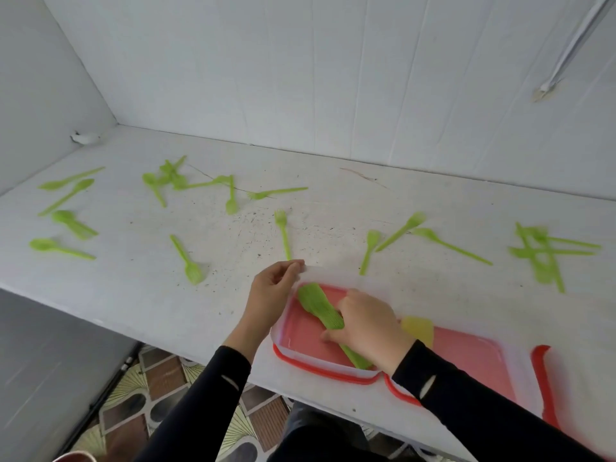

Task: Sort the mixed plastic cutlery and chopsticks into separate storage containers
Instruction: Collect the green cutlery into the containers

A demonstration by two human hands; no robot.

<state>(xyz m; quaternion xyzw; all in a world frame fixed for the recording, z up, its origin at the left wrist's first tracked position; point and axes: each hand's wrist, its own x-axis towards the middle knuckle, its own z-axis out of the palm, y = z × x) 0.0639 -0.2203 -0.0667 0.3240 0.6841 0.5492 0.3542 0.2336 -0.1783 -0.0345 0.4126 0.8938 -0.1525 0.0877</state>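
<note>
Grip: fingers of right hand (366,331) were closed round stack of green cutlery (316,306), held low inside red-rimmed container (320,368) | Brace: left hand (271,288) pinched its far corner | Risk: stack could have fanned apart on release, pieces spilling over low wall onto counter (133,295) among unsorted forks (282,228).

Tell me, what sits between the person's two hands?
In the head view, a stack of green cutlery lies between the left hand and right hand, over the red-rimmed container; the right hand grips it.
</note>
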